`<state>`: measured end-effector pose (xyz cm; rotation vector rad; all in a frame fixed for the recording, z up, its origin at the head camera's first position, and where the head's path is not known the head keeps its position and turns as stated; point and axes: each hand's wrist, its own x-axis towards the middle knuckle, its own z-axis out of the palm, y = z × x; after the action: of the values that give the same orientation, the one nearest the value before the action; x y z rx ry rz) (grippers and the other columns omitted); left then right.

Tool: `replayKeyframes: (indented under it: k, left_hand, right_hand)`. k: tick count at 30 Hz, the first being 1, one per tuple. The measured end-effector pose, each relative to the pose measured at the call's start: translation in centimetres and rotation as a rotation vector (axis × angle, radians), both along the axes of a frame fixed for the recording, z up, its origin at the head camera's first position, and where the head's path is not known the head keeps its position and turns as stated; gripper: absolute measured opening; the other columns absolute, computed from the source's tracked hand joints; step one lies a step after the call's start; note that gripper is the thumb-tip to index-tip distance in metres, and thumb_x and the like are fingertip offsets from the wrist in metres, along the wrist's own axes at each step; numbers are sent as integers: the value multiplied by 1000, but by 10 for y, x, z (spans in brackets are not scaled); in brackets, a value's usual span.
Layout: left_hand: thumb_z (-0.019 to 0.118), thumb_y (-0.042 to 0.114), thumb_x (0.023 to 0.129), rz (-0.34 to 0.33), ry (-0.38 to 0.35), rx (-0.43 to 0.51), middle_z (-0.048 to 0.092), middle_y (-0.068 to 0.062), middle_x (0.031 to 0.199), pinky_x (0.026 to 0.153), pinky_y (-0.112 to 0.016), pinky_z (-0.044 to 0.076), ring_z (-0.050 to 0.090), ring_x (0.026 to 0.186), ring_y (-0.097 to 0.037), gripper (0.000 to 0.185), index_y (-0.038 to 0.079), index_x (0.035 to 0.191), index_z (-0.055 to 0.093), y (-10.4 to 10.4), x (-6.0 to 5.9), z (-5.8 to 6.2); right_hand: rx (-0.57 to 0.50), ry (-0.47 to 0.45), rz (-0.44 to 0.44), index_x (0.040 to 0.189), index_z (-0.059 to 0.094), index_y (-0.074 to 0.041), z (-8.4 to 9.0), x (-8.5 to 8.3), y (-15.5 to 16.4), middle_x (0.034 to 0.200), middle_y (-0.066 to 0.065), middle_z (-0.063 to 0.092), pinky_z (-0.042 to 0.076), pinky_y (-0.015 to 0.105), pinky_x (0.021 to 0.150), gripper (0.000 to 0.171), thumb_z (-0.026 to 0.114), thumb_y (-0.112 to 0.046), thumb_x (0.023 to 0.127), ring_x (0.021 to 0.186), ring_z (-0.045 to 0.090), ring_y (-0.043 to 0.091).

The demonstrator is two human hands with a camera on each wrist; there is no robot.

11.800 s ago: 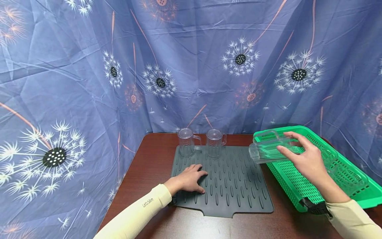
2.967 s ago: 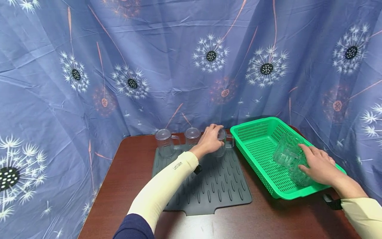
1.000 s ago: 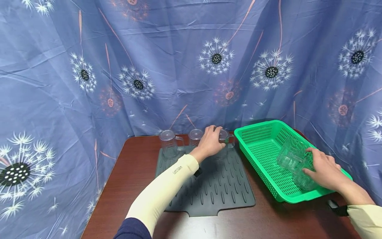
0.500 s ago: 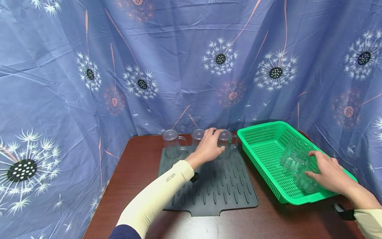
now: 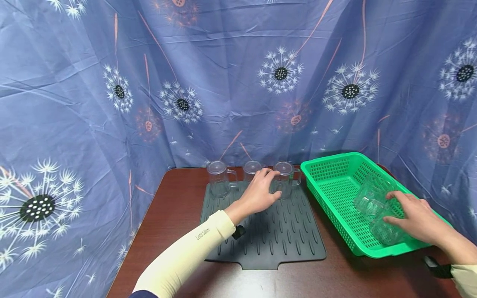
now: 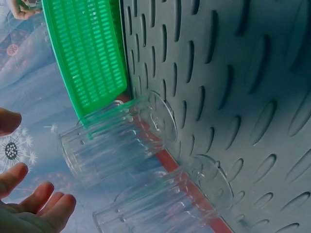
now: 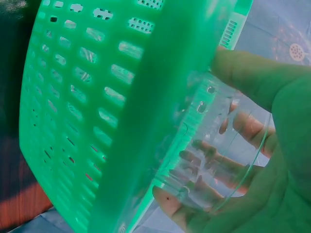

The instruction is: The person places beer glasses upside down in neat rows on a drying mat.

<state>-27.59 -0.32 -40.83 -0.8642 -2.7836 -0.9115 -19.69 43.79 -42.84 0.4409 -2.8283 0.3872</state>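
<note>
My left hand (image 5: 258, 194) has come off the third clear mug (image 5: 284, 179) and now hovers just in front of it, fingers loose and apart, over the gray drying mat (image 5: 283, 244). My right hand (image 5: 417, 217) grips a clear mug (image 5: 385, 231) lying in the green basket (image 5: 328, 182), beside another mug (image 5: 369, 198). Two more mugs (image 5: 220, 184) stand upside down left of my left hand.

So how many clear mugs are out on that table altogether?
5. Three stand upside down along the mat's far edge: left mug, middle mug, right mug. Two lie in the green basket: one, another. More may be hidden.
</note>
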Motion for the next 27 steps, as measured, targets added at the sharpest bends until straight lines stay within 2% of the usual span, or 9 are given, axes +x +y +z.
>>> replayKeyframes:
  k: [3, 6, 10, 15, 19, 27]
  left_hand:
    - [67, 31, 97, -2, -21, -4, 48, -1, 141, 101, -42, 47, 46, 130, -21, 54, 19, 147, 49, -3, 5, 0]
    - [67, 31, 97, -8, -40, -5, 49, -1, 140, 103, -43, 46, 46, 131, -22, 52, 20, 145, 52, -5, 9, 1]
    - [67, 32, 97, -12, -56, -16, 50, 0, 140, 103, -44, 46, 47, 131, -22, 49, 21, 143, 53, -8, 13, 3]
    - [67, 32, 97, -8, -75, -13, 49, 0, 141, 103, -44, 46, 47, 131, -21, 48, 23, 142, 54, -11, 17, 4]
    - [66, 33, 97, -16, -86, -13, 50, 0, 141, 104, -45, 45, 47, 132, -22, 47, 24, 141, 54, -14, 20, 4]
    - [66, 33, 97, -28, -81, -11, 53, -1, 138, 106, -44, 44, 49, 132, -21, 45, 23, 140, 56, -20, 26, -3]
  right_hand:
    - [16, -17, -21, 122, 51, -1, 2, 1, 0, 114, 28, 62, 32, 58, 80, 61, 86, -24, 79, 97, 58, 45]
    - [18, -41, -51, 121, 51, 0, 4, 2, 0, 113, 29, 62, 41, 54, 73, 61, 86, -29, 80, 94, 60, 46]
    - [-34, -87, -81, 122, 50, 0, 8, 5, -1, 116, 33, 59, 47, 50, 63, 60, 83, -33, 84, 100, 58, 51]
    - [-87, -146, -96, 128, 47, 2, 12, 7, -3, 121, 37, 54, 46, 54, 69, 62, 78, -36, 89, 104, 54, 53]
    - [-111, -158, -113, 132, 44, 4, 14, 7, -5, 123, 36, 51, 48, 55, 72, 68, 76, -39, 90, 104, 53, 53]
    - [-167, -116, -110, 132, 44, 1, 16, 9, -9, 124, 32, 52, 50, 54, 70, 66, 77, -37, 90, 101, 58, 53]
